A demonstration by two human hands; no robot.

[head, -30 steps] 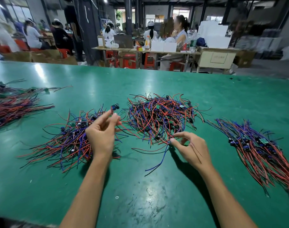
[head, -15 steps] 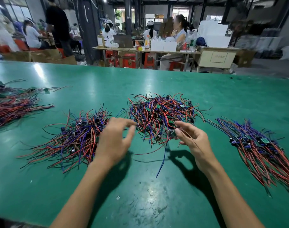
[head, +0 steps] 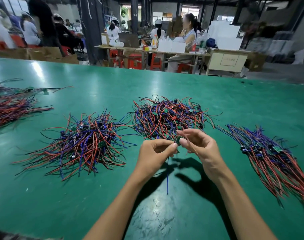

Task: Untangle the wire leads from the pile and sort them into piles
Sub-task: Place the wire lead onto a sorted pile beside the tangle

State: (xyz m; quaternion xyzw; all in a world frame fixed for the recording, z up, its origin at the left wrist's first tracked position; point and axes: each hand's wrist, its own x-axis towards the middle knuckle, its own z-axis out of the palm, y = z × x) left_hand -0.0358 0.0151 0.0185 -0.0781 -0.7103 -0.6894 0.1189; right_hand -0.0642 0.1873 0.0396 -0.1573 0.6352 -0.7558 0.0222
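Head view, nearest first: two bare forearms rising from the bottom edge over the green table. Left hand at centre frame, thumb and forefinger curled and pinching a small green board together with the right hand, whose thumb and fingers likewise curl onto it. Blue wire lead hanging straight down from the pinch toward the table; a thin red lead trailing across the right palm. Just behind the hands, touching or nearly touching the fingertips, the tangled pile of red, blue and black leads, upper centre. Left of centre, a looser pile with leads fanning toward the lower left. At the right edge, a combed pile running down to the lower right corner. Far left, another sorted bundle, cut off by the frame edge. Beyond the table, upper part of the frame, blurred workbenches, red stools, white boxes and seated people.
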